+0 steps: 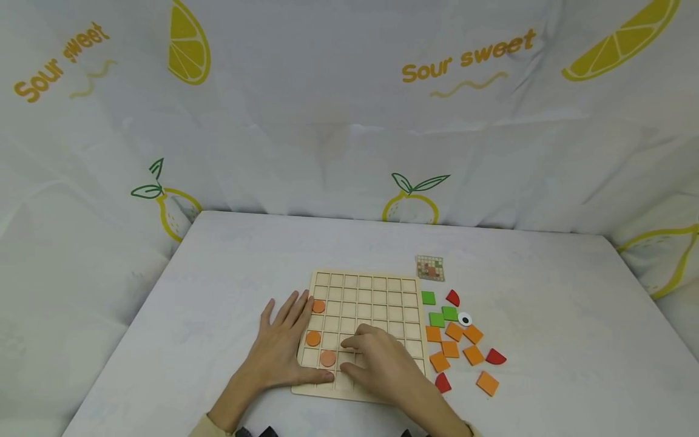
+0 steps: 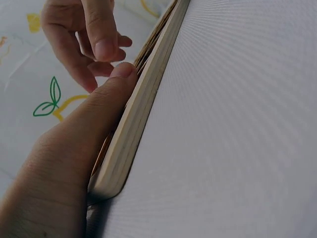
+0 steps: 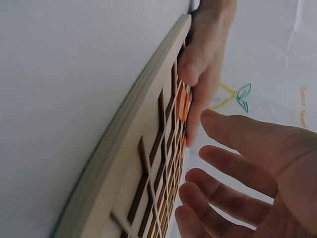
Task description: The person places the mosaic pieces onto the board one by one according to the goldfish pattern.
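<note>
I see left hand (image 1: 281, 353) spread along the left edge of the board (image 1: 379, 297), gripping nothing, right hand (image 1: 382, 359) over it, loosely bent, empty, discs (image 1: 314, 338) in its left columns, tiles (image 1: 450, 349) off its right.

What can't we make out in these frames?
- Head: the board squares under the right hand; the hand covers them.
- Head: some lower-left squares, covered by the left hand's thumb.
- Head: the exact pattern on the card; too small.
- Head: most of the left sleeve; cut off by the bottom edge.
- Left wrist: most of the board's top; hidden by its rim and the left thumb.
- Right wrist: number of orange discs; seen nearly edge-on.
</note>
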The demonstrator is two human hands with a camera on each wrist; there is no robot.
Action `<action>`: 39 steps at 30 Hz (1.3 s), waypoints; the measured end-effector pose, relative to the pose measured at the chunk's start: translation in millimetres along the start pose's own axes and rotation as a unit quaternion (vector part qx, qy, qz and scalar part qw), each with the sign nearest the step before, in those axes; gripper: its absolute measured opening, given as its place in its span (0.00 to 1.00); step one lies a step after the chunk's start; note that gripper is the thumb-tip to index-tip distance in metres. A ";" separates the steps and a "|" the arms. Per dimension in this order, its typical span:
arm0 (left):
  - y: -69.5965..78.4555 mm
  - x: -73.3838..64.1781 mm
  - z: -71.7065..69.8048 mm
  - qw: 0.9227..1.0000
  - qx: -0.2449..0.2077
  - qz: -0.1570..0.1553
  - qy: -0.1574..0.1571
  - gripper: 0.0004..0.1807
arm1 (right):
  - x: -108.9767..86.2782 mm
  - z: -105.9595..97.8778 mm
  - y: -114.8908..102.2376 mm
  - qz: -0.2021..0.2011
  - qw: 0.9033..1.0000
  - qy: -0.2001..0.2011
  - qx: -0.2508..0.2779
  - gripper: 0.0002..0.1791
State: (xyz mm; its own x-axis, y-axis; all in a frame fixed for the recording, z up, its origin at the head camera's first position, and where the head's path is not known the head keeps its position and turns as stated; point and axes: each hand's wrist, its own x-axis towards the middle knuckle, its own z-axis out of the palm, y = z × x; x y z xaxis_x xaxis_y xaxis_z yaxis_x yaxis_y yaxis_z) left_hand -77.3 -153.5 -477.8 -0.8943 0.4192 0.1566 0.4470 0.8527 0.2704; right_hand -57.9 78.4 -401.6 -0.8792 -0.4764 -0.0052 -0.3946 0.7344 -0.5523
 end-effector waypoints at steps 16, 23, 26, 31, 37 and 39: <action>0.9 -0.8 -0.3 1.000 -0.004 -0.003 0.000 0.77 | -56.6 -35.7 49.7 0.139 0.989 0.046 0.002 0.18; 0.9 -0.2 0.1 1.000 -0.001 -0.003 -0.001 0.77 | -71.1 -42.7 63.1 0.170 0.984 0.041 -0.025 0.19; 0.5 0.1 0.5 1.000 -0.001 -0.003 -0.001 0.77 | -77.1 -42.9 67.5 0.200 0.979 0.037 -0.026 0.18; 0.5 0.4 0.2 1.000 0.000 -0.002 -0.001 0.77 | -86.3 -41.9 76.6 0.210 0.977 0.035 -0.027 0.14; 0.2 0.4 -0.7 1.000 0.000 0.000 0.002 0.77 | -88.1 -39.7 82.1 0.250 0.968 0.006 -0.024 0.08; 0.2 0.6 -0.9 1.000 0.001 0.000 0.001 0.77 | -88.2 -38.2 82.4 0.258 0.966 0.001 -0.028 0.09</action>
State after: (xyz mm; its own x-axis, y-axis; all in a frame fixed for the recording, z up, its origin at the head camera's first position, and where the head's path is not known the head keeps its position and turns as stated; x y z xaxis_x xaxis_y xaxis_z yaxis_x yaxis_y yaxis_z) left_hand -77.7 -153.3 -476.8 -0.8940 0.4188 0.1592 0.4474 0.8534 0.2675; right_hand -23.1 199.4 -414.8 -0.9632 -0.0389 -0.2658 0.0828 0.8983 -0.4314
